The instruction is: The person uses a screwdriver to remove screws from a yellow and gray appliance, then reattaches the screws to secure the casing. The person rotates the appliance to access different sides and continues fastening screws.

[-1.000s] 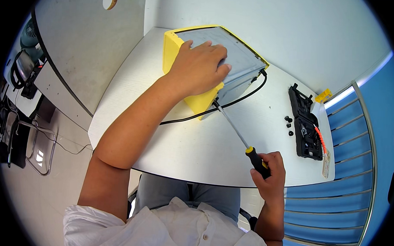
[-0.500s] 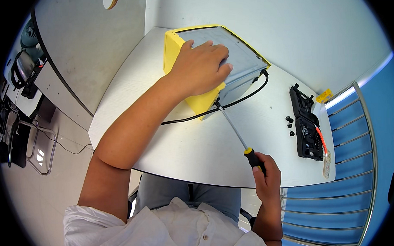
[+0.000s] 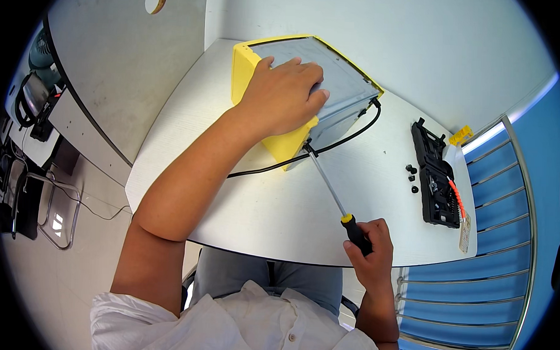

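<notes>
A boxy appliance with a yellow casing and a grey metal panel point(image 3: 351, 79) stands on the white table. Across its top lies my left hand point(image 3: 287, 95), fingers spread and flat, pressing on the yellow edge and grey panel. My right hand point(image 3: 374, 255) is closed round the black and yellow handle of a long screwdriver point(image 3: 331, 188). The screwdriver's shaft slants up and away to the casing's near lower corner, where the tip meets a dark spot; I cannot make out the screw. A black power cord point(image 3: 371, 126) runs from the appliance's right side, past the shaft, and under my left forearm.
At the table's right lies an open black tool case point(image 3: 437, 186) with bits and an orange flexible shaft point(image 3: 457, 196). Small black parts point(image 3: 412, 173) lie beside it. A yellow piece point(image 3: 461, 135) sits behind the case. Metal railing point(image 3: 520, 177) borders the right side.
My right hand and the screwdriver handle have shifted slightly left, and the fingers have changed their hold on the handle. The tip stays at the same corner; my left hand stays put.
</notes>
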The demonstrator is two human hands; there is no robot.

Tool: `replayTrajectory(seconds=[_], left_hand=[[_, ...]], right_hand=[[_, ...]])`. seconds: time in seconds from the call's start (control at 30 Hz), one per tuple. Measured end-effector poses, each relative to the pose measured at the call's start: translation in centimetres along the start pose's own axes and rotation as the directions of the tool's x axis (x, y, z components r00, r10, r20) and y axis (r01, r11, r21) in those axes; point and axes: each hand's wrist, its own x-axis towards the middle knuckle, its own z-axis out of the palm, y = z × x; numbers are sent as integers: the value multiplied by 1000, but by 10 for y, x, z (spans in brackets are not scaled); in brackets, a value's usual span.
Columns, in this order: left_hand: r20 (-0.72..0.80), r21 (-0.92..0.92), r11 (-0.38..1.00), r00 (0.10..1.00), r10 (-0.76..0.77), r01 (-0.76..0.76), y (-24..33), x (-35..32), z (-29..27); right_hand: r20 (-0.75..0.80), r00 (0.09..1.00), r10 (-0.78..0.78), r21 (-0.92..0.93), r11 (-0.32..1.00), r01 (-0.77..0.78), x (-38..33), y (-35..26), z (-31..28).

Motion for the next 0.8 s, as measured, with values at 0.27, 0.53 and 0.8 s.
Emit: replayTrajectory(seconds=[0.27,0.53,0.8], left_hand=[[-8,6,1000,1000,-3,3,0,0,1],[-35,-6,1000,999,-7,7,0,1,3],[-55,-60,998,998,-13,10,0,2,4]], right_hand=[[15,1000,7,-3,1000,-7,-1,-1,1],[15,1000,5,10,1000,-6,-3,1,3],[8,1000,14,25,1000,-15,-5,1,4]])
